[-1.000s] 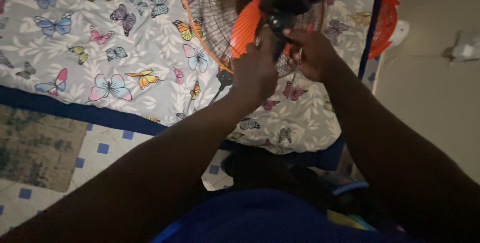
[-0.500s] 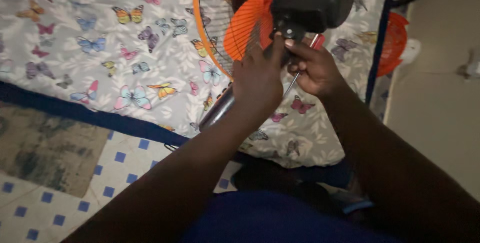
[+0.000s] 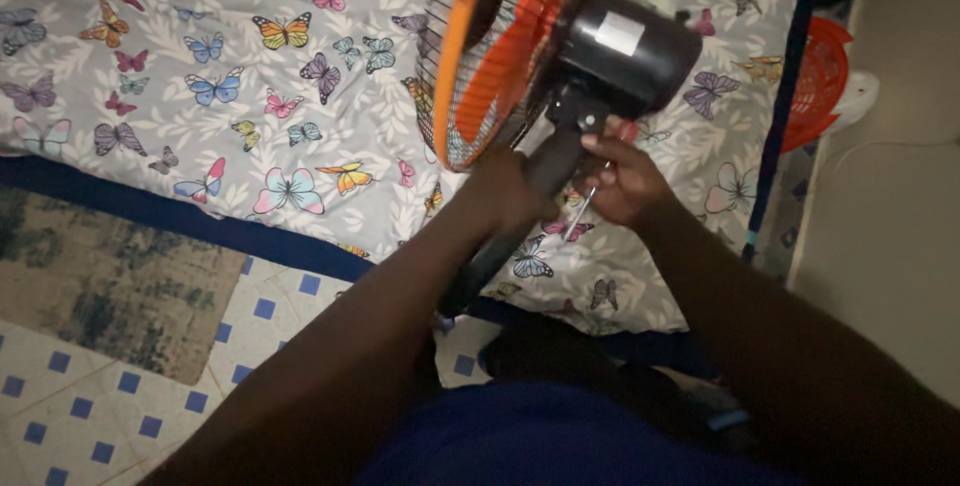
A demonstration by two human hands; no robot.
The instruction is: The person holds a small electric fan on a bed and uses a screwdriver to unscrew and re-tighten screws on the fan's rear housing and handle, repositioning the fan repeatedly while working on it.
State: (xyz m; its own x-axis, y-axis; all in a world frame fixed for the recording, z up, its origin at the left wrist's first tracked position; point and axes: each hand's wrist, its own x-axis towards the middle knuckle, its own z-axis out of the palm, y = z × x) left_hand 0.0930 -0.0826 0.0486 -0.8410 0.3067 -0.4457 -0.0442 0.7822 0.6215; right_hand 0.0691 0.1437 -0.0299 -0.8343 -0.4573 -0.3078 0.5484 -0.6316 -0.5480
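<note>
Glossy black plastic motor housing [image 3: 628,51], wire-metal grille [image 3: 470,96], printed cloth bedsheet [image 3: 200,96].

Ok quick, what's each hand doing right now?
Left hand: closed around the fan's black pole.
Right hand: closed on a thin metal tool, up at the fan's neck.

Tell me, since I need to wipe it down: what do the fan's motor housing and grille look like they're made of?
The motor housing looks like glossy black plastic: smooth, moulded, with soft highlights. The grille appears to be thin metal wire, probably coated, with an orange rim; the dim light leaves the coating unclear.
</note>
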